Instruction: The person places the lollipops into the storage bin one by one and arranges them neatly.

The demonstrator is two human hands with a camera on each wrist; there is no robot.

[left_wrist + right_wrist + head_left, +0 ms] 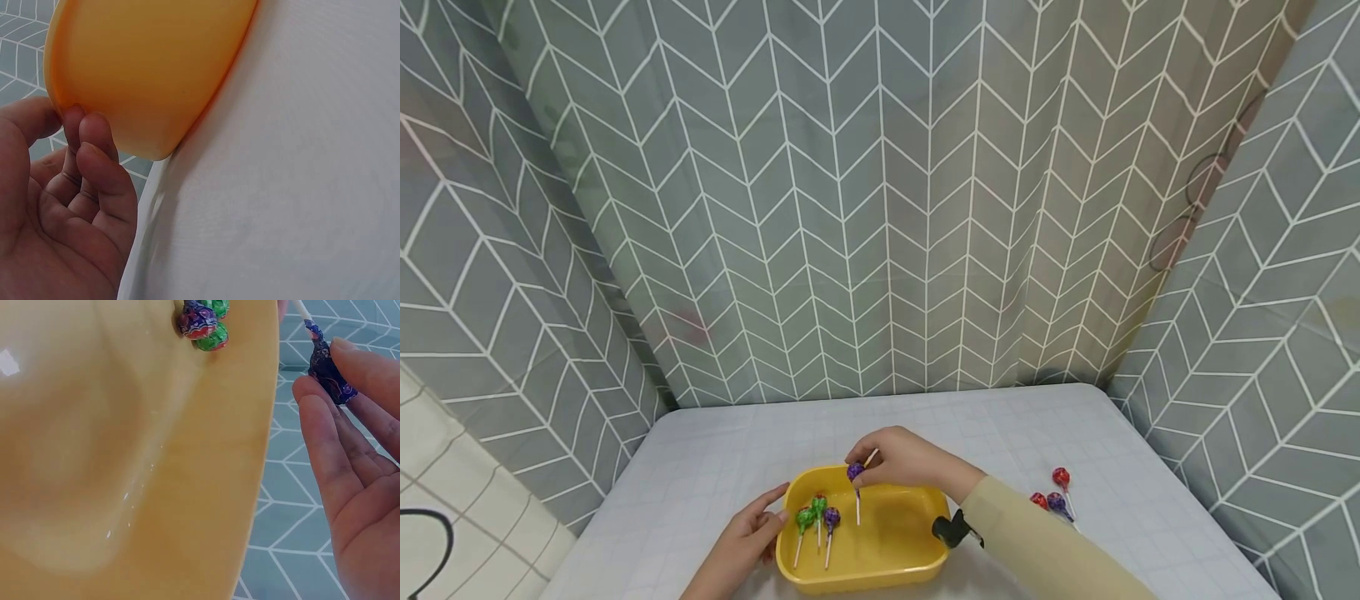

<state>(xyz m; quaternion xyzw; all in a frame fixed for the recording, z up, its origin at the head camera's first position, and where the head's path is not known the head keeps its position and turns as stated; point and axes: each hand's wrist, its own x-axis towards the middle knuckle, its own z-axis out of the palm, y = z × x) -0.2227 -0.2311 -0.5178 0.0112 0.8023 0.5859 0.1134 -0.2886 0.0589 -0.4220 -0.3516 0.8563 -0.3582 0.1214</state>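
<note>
The right hand point(904, 460) pinches a purple lollipop point(854, 472) by its head in its grip, just above the yellow tray point(880, 575), which the relaxed left hand point(747, 542) steadies with straight fingers against its side.

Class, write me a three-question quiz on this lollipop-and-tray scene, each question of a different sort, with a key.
1. True or false: the right hand pinches a purple lollipop above the yellow tray.
2. How many lollipops lie on the table right of the tray? A) one B) three C) five
3. Fill in: the left hand touches the tray's ____ wall.

Key: 1 true; 2 B; 3 left (outer).
</note>
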